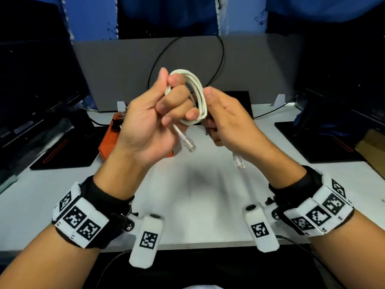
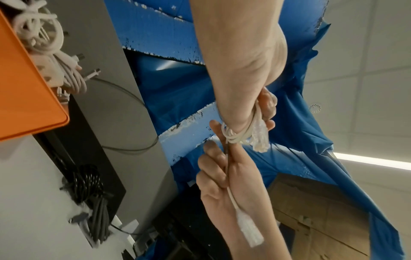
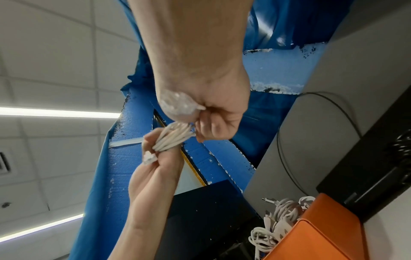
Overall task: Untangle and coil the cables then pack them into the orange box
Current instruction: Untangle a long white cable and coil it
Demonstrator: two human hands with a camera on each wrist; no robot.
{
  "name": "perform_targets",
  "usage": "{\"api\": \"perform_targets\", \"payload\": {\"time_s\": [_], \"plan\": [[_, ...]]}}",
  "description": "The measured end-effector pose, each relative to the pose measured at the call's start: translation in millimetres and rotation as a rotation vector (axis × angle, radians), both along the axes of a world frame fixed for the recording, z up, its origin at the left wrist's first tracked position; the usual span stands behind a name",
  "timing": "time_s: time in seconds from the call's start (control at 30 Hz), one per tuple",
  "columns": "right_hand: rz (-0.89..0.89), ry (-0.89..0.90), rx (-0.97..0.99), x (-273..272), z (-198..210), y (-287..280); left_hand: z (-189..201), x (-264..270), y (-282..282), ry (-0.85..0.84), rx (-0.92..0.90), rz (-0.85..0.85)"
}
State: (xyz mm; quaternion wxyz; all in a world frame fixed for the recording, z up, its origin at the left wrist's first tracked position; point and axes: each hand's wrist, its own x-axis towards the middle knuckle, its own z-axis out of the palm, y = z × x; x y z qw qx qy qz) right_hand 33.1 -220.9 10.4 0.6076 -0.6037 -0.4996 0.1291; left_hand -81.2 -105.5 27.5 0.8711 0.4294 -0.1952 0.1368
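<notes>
— Two hands raised above the white surface [image 1: 198,184]: what do they hold?
— The left hand [image 1: 154,119] grips a coiled white cable [image 1: 198,94]; the right hand [image 1: 227,119] pinches its side. Behind, the orange box [image 1: 108,140] holds white cables [image 3: 280,223].

The white cable [image 1: 199,94] has a smooth, slightly glossy plastic jacket, and its two plugs [image 1: 188,142] are of clear, shiny plastic. Behind the cable, the orange box [image 1: 108,140] looks like smooth matt plastic, and the table [image 1: 198,184] under it has a smooth white surface with a soft sheen. Above the box hangs a blue cloth [image 2: 182,88], thin and a little shiny, and nearest the camera the wrist bands [image 1: 100,201] are of black matt fabric.
</notes>
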Motion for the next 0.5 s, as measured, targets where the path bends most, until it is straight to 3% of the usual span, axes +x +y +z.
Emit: {"api": "perform_targets", "payload": {"time_s": [0.1,0.23,0.4,0.5], "plan": [[0.047,0.105,-0.075,-1,-4,2,-2,2,7,0.006,0.013,0.107],[-0.005,0.162,-0.079,-18,-6,3,-11,7,-1,0.01,-0.012,0.128],[-0.09,0.189,0.025,-16,-5,6,-11,5,-1,0.029,0.161,0.154],[-0.192,0.143,0.129,-10,0,4,-8,4,-2,0.095,0.329,0.304]]}}
